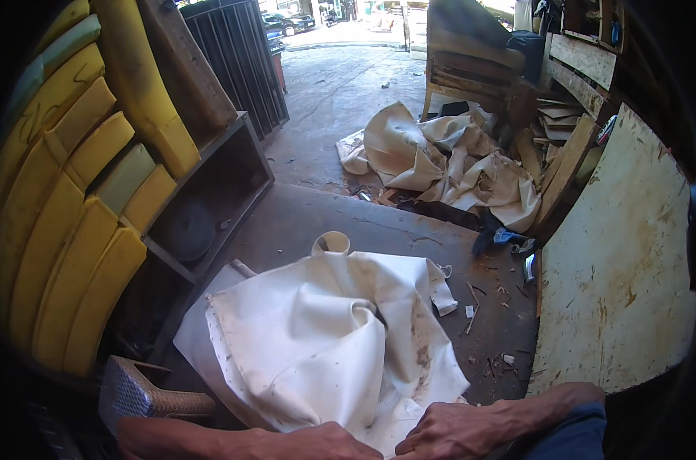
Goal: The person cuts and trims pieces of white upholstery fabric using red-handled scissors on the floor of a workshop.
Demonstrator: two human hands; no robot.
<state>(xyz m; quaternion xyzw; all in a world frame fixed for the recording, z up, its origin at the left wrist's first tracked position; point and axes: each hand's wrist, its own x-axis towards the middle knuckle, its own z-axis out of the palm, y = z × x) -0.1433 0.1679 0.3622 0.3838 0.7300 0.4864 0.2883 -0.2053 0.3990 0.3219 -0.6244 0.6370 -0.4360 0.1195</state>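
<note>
A large, crumpled sheet of cream leatherette [302, 337] spreads over the floor in front of me, with brown stains on its right part and a curled flap at its far end. My left hand [329, 441] and my right hand [446, 431] lie close together at its near edge. Both are closed, gripping the leatherette between them. The lower picture edge cuts off the left fingertips and part of the right hand. At the lower left, beside my left forearm, is a woven-patterned piece [144, 395].
Yellow foam slabs [64, 253] are stacked on the left, above an open dark shelf [202, 215]. More cream material [455, 161] lies heaped farther off beside a worn chair frame [470, 69]. A stained board [616, 284] leans on the right. Scraps [509, 359] litter the floor.
</note>
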